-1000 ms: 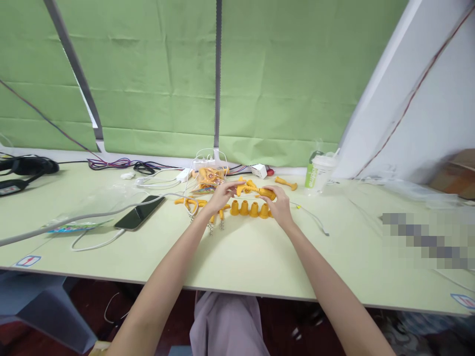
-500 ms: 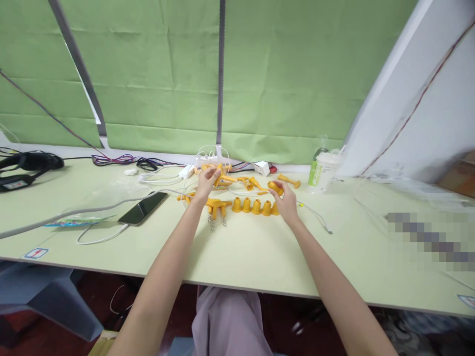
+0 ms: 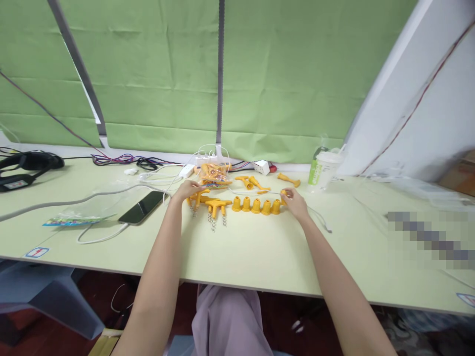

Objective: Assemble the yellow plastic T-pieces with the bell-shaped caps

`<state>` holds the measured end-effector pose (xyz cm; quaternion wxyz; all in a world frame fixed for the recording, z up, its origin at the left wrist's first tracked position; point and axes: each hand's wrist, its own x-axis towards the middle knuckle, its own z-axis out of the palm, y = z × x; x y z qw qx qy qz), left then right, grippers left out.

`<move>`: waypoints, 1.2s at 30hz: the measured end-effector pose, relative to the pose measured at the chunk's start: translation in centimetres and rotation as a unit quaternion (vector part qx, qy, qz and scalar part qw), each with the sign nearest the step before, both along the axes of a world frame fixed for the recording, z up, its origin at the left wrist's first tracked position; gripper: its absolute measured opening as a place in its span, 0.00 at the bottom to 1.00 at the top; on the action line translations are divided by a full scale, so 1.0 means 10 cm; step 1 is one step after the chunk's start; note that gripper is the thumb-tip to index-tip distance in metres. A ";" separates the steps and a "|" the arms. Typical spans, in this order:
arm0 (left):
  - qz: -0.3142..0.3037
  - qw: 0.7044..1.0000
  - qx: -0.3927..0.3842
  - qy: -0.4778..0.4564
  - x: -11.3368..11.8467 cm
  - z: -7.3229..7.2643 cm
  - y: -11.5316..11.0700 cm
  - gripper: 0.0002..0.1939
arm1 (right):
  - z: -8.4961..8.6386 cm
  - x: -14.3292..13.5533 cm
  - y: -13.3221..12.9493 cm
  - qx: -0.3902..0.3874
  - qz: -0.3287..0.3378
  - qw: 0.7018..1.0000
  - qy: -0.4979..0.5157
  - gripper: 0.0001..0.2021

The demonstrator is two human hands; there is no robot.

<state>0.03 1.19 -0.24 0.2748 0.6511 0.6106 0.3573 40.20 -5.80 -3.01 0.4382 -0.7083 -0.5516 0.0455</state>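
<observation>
- Yellow cone (image 3: 283, 194) at the right end of the cone row, in the right hand (image 3: 295, 201); grip nearly closed, thumb and fingertips around it.
- Row of yellow cones (image 3: 256, 205) upright on the table (image 3: 256, 257), just left of that hand.
- Left hand (image 3: 191, 189) at a yellow handle (image 3: 199, 197), fingers bent close together; cannot tell whether they pinch it or only touch.
- T-shaped yellow handles (image 3: 218, 203) with metal spirals lie left of the cones, spirals toward the person.
- Loose yellow parts (image 3: 253, 182) behind the cones; another yellow piece (image 3: 288, 180) farther right.
- Clear bag of yellow parts (image 3: 214, 173) right behind the handles, crowding the left hand.
- In the way: white cable (image 3: 321, 220) passes behind the cones and by the right hand; thick pale cable (image 3: 92, 199) crosses the left side to near the left wrist.
- Phone (image 3: 143, 208) left of the left forearm, flat printed packet (image 3: 74, 222) beyond.
- Back edge: power strip (image 3: 207, 160), white adapter (image 3: 261, 168), white cup (image 3: 327, 168).
- Headphones (image 3: 31, 168) far left.
</observation>
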 end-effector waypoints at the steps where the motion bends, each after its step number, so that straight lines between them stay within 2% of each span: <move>1: 0.003 0.999 -0.014 0.034 -0.02 -0.03 0.01 0.19 | 0.00 0.01 0.00 -0.008 -0.001 1.000 -0.002 0.13; 5: 0.038 0.987 -0.046 0.147 -0.05 -0.09 0.03 0.17 | -0.02 0.05 0.00 -0.020 0.000 1.000 -0.007 0.13; 9: 0.062 0.975 -0.060 0.205 -0.06 -0.10 0.05 0.19 | -0.01 0.06 -0.01 -0.048 0.009 0.999 0.014 0.12; 12: 0.056 0.969 -0.065 0.231 -0.07 -0.10 0.06 0.21 | 0.05 0.08 -0.05 -0.091 0.031 0.995 0.023 0.15; 15: 0.028 0.967 -0.074 0.243 -0.06 -0.10 0.06 0.21 | 0.13 0.10 -0.13 -0.141 0.081 0.986 0.033 0.19; 18: 0.016 0.965 -0.075 0.252 -0.02 -0.08 0.04 0.21 | 0.24 0.11 -0.24 -0.200 0.159 0.966 0.045 0.22; 21: 0.041 0.964 -0.068 0.255 0.01 -0.04 0.01 0.20 | 0.36 0.14 -0.38 -0.249 0.226 0.940 0.054 0.26; 23: 0.063 0.965 -0.051 0.249 0.05 -0.01 -0.02 0.19 | 0.40 0.19 -0.43 -0.260 0.244 0.932 0.061 0.27; 25: 0.079 0.968 -0.014 0.237 0.11 0.00 -0.05 0.16 | 0.40 0.27 -0.41 -0.241 0.242 0.936 0.084 0.27; 27: 0.091 0.969 0.048 0.224 0.17 -0.03 -0.07 0.14 | 0.36 0.36 -0.31 -0.167 0.208 0.956 0.122 0.27; 29: 0.096 0.965 0.119 0.212 0.24 -0.07 -0.07 0.13 | 0.30 0.43 -0.14 -0.042 0.126 0.976 0.173 0.25; 31: 0.092 0.959 0.176 0.202 0.29 -0.12 -0.06 0.12 | 0.27 0.46 0.07 0.059 0.046 0.973 0.217 0.21; 33: 0.087 0.954 0.213 0.193 0.33 -0.17 -0.04 0.11 | 0.27 0.44 0.27 0.084 0.030 0.970 0.226 0.17; 36: 0.081 0.950 0.238 0.186 0.36 -0.21 -0.03 0.11 | 0.34 0.31 0.53 0.036 0.076 0.985 0.152 0.14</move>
